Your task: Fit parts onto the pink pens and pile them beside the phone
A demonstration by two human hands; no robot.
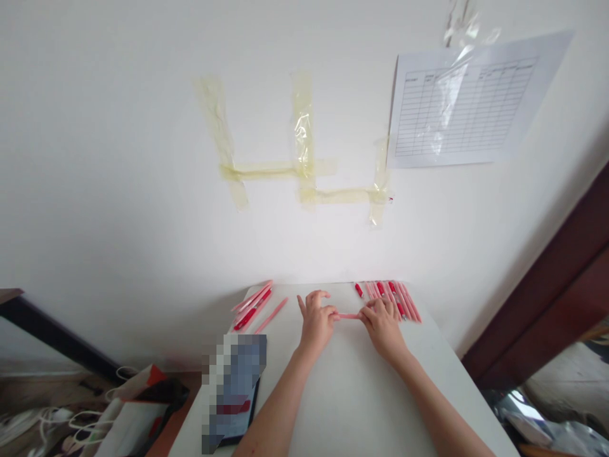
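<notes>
A slim pink pen [349, 316] lies level between my two hands, above the white tabletop. My left hand [316, 320] pinches its left end between thumb and forefinger, the other fingers lifted and spread. At the pen's right end my right hand [380, 320] is closed, its fingertips covering that end. Beside my right hand is a row of pink and red pens [413, 303], partly hidden by the fingers. One short red piece, like a pen cap [358, 291], sits just left of that row.
More pink and red pens [254, 308] are heaped at the back left, with a single pink one [271, 315] apart from them. A phone-like device [238, 393], partly blurred out, rests on the table's left edge. Behind stands a white wall with yellowed tape [304, 133] and a printed sheet [469, 105].
</notes>
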